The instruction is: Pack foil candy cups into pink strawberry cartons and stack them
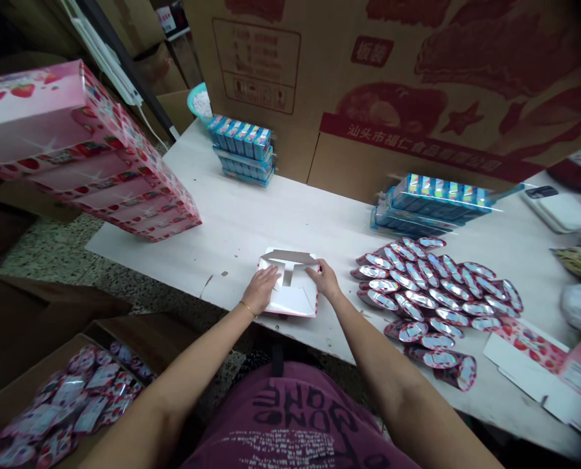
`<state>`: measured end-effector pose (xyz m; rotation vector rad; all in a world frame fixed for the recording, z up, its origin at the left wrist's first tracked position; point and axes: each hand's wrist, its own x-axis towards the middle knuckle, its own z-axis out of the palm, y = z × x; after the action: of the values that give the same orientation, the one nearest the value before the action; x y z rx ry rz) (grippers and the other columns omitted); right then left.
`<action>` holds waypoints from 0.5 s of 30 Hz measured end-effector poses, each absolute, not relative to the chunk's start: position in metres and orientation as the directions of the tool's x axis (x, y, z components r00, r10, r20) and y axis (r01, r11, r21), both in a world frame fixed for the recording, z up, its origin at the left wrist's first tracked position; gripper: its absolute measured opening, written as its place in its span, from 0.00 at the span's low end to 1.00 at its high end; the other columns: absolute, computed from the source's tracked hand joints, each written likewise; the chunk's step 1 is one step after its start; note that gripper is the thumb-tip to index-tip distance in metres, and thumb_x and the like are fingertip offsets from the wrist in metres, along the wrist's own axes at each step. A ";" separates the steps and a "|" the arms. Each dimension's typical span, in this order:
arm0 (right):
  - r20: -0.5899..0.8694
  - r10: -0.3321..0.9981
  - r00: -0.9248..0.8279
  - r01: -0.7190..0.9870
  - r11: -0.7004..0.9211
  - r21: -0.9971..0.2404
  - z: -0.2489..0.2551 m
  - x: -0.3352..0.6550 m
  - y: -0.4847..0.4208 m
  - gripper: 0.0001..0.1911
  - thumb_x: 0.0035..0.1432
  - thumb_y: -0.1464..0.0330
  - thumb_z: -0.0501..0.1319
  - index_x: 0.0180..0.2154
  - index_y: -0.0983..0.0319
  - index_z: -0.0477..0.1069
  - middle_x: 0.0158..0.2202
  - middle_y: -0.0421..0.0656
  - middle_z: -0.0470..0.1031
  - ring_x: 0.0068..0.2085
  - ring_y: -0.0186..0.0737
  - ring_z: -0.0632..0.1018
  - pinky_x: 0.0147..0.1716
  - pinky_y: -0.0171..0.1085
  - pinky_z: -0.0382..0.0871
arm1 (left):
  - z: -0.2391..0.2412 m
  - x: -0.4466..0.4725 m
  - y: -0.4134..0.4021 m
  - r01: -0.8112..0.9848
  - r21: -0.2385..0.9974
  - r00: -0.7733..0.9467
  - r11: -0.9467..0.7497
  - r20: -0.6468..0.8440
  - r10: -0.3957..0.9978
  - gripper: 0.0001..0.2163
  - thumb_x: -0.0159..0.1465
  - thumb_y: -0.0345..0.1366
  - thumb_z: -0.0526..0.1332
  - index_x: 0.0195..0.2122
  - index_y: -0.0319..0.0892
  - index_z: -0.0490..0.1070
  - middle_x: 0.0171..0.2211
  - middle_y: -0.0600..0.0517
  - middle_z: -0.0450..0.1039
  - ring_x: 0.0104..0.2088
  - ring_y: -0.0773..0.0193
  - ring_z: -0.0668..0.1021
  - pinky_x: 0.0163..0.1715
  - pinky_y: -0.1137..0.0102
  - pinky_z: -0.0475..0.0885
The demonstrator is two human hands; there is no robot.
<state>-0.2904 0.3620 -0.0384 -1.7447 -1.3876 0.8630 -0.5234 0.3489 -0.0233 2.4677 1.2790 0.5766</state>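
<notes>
A small open carton (pixel 294 301) lies near the front edge of the table, its white inside facing up and a flap raised at the far side. My left hand (pixel 262 288) is at its left wall, fingers reaching over onto the white inner panel. At the right wall, my right hand (pixel 324 279) grips the edge by the far corner, fingers bent. Strawberry-printed pink cartons (pixel 139 172) are stacked to the left. Many shiny foil pouches (pixel 427 286) stand close together on the table, right of my right hand.
Blue packs under clear film stand in two stacks, one at back left (pixel 244 150) and one at right (pixel 432 202). A large brown cardboard box (pixel 290 143) blocks the back. Flat pink-and-white cartons (pixel 539 365) lie right. An open box of pouches (pixel 75 397) sits below left.
</notes>
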 end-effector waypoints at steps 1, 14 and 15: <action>-0.059 0.981 0.186 0.503 -0.146 -0.852 -0.038 -0.290 0.361 0.18 0.47 0.57 0.57 0.39 0.60 0.66 0.32 0.37 0.71 0.34 0.36 0.72 0.37 0.36 0.66 | -0.025 -0.519 0.351 0.754 0.412 0.484 -0.512 0.178 0.857 0.19 0.62 0.28 0.49 0.54 0.45 0.61 0.55 0.46 0.64 0.58 0.57 0.62 0.56 0.56 0.58; 0.122 0.987 -0.106 0.809 0.157 -0.566 -0.006 -0.281 0.361 0.22 0.56 0.69 0.54 0.53 0.52 0.62 0.51 0.38 0.68 0.49 0.38 0.70 0.46 0.36 0.63 | -0.013 -0.541 0.407 0.512 0.833 0.295 -0.209 0.058 0.954 0.31 0.49 0.30 0.63 0.55 0.42 0.57 0.52 0.45 0.62 0.52 0.58 0.67 0.50 0.63 0.65; 0.114 0.979 -0.168 0.847 0.203 -0.492 -0.003 -0.279 0.364 0.23 0.57 0.71 0.52 0.54 0.51 0.61 0.51 0.38 0.68 0.48 0.38 0.71 0.45 0.35 0.64 | -0.012 -0.544 0.412 0.508 0.838 0.304 -0.197 0.039 0.952 0.29 0.48 0.28 0.62 0.53 0.43 0.60 0.50 0.47 0.63 0.50 0.59 0.69 0.48 0.64 0.67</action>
<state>-0.2791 0.3638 -0.0029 -1.7011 -2.0813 0.4457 -0.5439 0.4121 -0.0120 1.8293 1.3070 0.7564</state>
